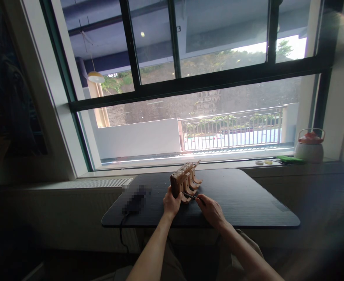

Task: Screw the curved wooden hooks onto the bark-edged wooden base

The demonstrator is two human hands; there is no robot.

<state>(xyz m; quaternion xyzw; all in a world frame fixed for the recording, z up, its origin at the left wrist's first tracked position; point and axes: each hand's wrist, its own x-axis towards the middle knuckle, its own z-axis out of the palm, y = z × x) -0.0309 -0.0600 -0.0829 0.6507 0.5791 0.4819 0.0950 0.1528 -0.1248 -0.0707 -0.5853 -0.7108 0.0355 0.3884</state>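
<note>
Forearms (153, 246) reach brown woodwork (181, 180) (ribbed, rough above), left grip (171, 203) clamped there, right grip (212, 210) clasping a slim tool (191, 196).

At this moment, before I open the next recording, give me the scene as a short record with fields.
Left hand: grips the near end of the wooden piece
Right hand: holds a slim dark tool, pointed at the wooden piece; contact at the tip unclear
Wooden piece: brown, with a row of curved ribs, held over the table
Table: dark, rounded corners
Table's left side: pixelated dark object, unidentifiable
Windowsill, right: pale jug with red lid, flat green item
</note>
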